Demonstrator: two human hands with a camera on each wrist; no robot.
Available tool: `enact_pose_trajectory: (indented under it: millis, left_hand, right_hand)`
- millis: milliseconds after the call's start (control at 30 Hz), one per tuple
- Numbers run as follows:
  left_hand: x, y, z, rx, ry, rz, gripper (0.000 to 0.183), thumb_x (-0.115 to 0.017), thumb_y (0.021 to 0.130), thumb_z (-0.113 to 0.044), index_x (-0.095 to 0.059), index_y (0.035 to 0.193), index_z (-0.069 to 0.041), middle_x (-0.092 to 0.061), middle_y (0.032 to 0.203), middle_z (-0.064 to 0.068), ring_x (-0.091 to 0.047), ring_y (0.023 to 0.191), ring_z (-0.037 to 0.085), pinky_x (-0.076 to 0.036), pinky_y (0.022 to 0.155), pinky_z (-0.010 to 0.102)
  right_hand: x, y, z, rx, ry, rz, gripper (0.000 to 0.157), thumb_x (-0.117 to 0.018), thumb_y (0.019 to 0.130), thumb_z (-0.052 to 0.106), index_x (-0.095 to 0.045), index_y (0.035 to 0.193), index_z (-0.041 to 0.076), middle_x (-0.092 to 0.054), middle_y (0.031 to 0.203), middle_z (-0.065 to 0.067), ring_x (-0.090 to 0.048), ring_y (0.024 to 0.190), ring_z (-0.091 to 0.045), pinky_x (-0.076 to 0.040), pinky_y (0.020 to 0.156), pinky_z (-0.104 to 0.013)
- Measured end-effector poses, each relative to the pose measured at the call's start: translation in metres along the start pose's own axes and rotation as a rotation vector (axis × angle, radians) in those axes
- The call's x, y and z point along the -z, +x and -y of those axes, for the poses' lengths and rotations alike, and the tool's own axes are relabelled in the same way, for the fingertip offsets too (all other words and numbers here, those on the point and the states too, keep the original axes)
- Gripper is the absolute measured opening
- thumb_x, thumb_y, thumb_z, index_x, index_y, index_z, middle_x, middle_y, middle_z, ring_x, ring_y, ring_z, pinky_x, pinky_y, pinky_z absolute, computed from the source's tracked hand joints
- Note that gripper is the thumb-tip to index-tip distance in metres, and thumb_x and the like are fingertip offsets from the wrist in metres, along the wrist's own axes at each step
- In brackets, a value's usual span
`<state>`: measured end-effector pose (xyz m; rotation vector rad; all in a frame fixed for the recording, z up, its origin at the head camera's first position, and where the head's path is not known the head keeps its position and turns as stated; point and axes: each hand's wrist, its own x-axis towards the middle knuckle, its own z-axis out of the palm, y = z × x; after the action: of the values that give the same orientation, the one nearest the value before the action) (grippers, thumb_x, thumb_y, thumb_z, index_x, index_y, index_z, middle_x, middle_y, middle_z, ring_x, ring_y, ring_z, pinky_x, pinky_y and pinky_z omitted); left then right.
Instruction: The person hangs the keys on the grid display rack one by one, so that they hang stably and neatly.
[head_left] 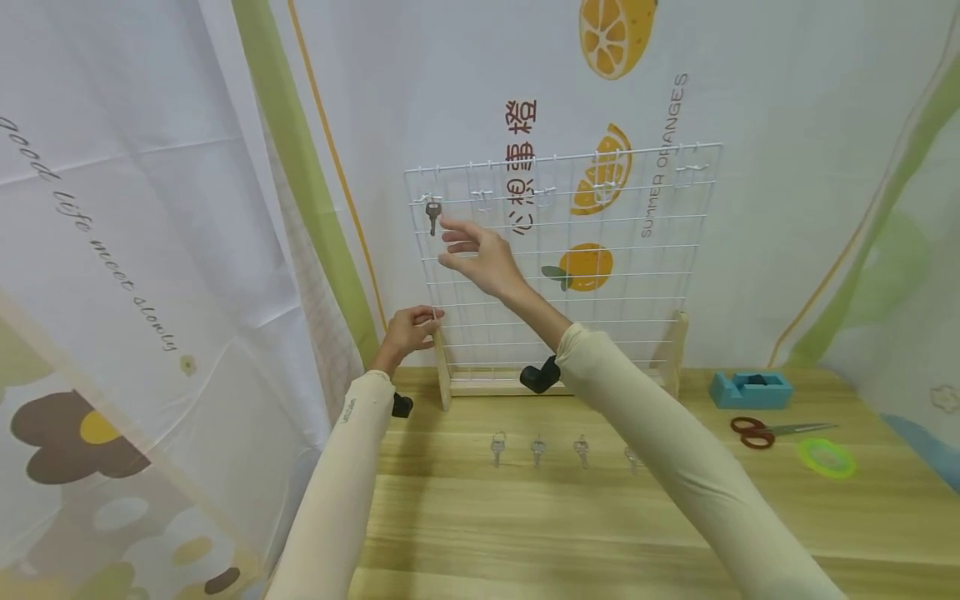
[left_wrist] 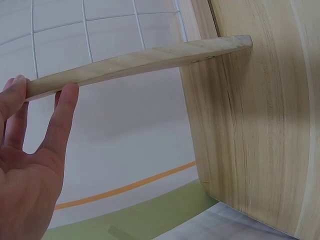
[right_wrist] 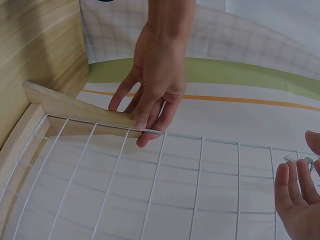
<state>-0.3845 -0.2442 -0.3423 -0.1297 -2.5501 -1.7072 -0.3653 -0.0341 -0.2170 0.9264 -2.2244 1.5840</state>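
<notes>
Left hand (head_left: 408,332) grips the pale wooden post (left_wrist: 140,61), apparently to steady the white wire grid (head_left: 555,157). Right hand (head_left: 483,257), fingers extended, is just beside the dark metal key (head_left: 432,215) hung on a white hook (head_left: 429,198).

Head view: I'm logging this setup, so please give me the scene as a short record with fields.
Left hand: grips the post
Right hand: beside the hung key; contact unclear
Rack: white wire grid with hooks, wooden base
Keys: four visible, in a row on the table
Table's right: blue dispenser, scissors, green ring
</notes>
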Motion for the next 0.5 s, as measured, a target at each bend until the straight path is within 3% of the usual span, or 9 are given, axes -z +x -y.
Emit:
enact_pose_trajectory:
  millis: [300,500]
  left_hand:
    - [0.0,0.001,0.0,0.001,0.005,0.008,0.033,-0.059,0.106,-0.005,-0.062,0.137,0.006,-0.061,0.143,0.018,-0.064,0.122,0.04,-0.063,0.09,0.041]
    - [0.0,0.001,0.0,-0.003,0.013,0.012,0.032,-0.059,0.106,-0.004,-0.061,0.137,0.007,-0.061,0.144,0.019,-0.063,0.123,0.041,-0.062,0.093,0.043]
  right_hand:
    - [0.008,-0.024,-0.011,0.002,-0.03,0.026,0.052,-0.077,0.096,0.012,-0.061,0.145,0.012,-0.069,0.134,-0.01,-0.069,0.116,-0.023,-0.061,0.092,-0.038]
    - [0.008,-0.04,-0.024,0.0,-0.078,0.054,0.052,-0.078,0.096,0.014,-0.061,0.145,0.011,-0.07,0.133,-0.01,-0.07,0.115,-0.023,-0.063,0.089,-0.038]
